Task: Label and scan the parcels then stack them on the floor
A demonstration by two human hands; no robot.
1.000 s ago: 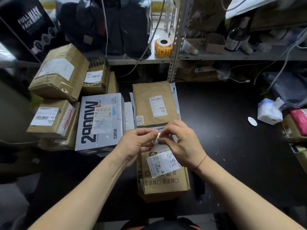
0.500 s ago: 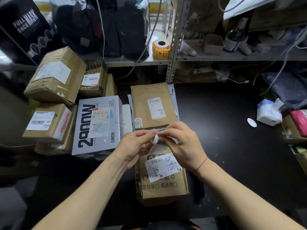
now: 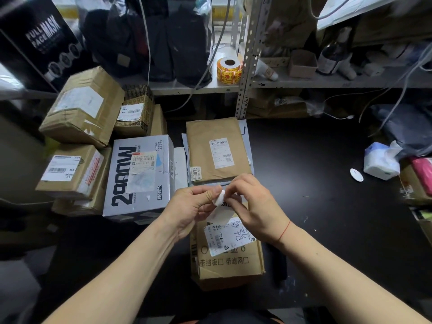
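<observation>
A brown cardboard parcel (image 3: 228, 263) with a white shipping label (image 3: 228, 237) lies on the black table right in front of me. Above its far end my left hand (image 3: 194, 206) and my right hand (image 3: 254, 206) meet, both pinching a small white sticker (image 3: 219, 199) between fingertips. A flat brown envelope parcel (image 3: 216, 148) with a label lies just beyond the hands. A grey box printed 2900W (image 3: 140, 176) stands to the left of them.
Several brown cartons (image 3: 81, 108) are piled at the left. A metal shelf (image 3: 304, 81) at the back holds an orange label roll (image 3: 229, 71) and dark bags. A white tissue pack (image 3: 381, 162) lies at the right on the black table (image 3: 315, 195).
Both hands stay together over the near parcel. The white piece between the fingertips is now curled into a smaller wad.
</observation>
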